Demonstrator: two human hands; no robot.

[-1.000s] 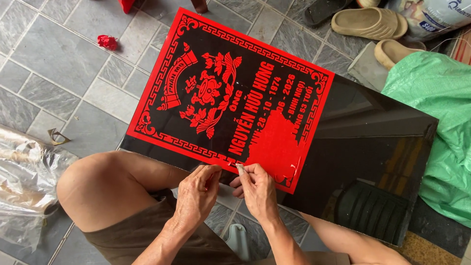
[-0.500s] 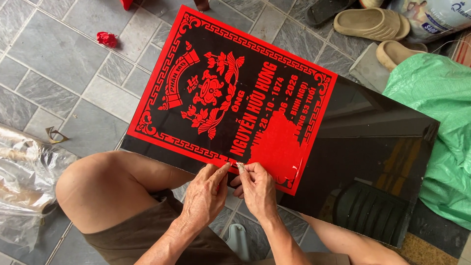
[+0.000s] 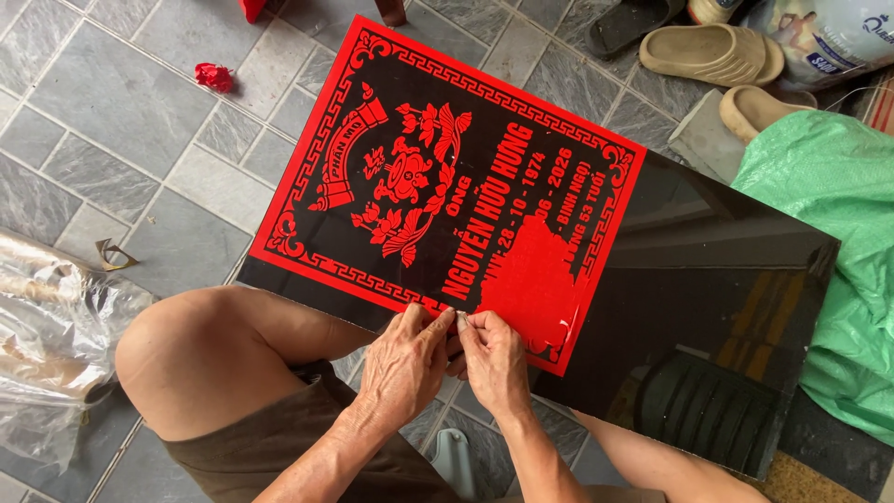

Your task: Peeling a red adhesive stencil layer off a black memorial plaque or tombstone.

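A glossy black stone slab (image 3: 726,307) lies tilted across my lap and the tiled floor. A red cut-vinyl sheet (image 3: 438,177) with a flower ornament, a patterned border and lettering covers its left part. My left hand (image 3: 405,359) rests at the sheet's near edge, fingertips pressed on the red border. My right hand (image 3: 492,359) sits right beside it, thumb and forefinger pinching a small bit of the red vinyl at that edge. The fingers of both hands almost touch.
My bare left knee (image 3: 196,363) is under the slab's near corner. Crumpled clear plastic (image 3: 47,335) lies at the left, a red scrap (image 3: 214,76) on the tiles, beige sandals (image 3: 708,51) at the top, a green sack (image 3: 829,196) at the right.
Both hands stayed at the sheet's near edge. The fingertips shifted slightly and closed tighter together on the red border.
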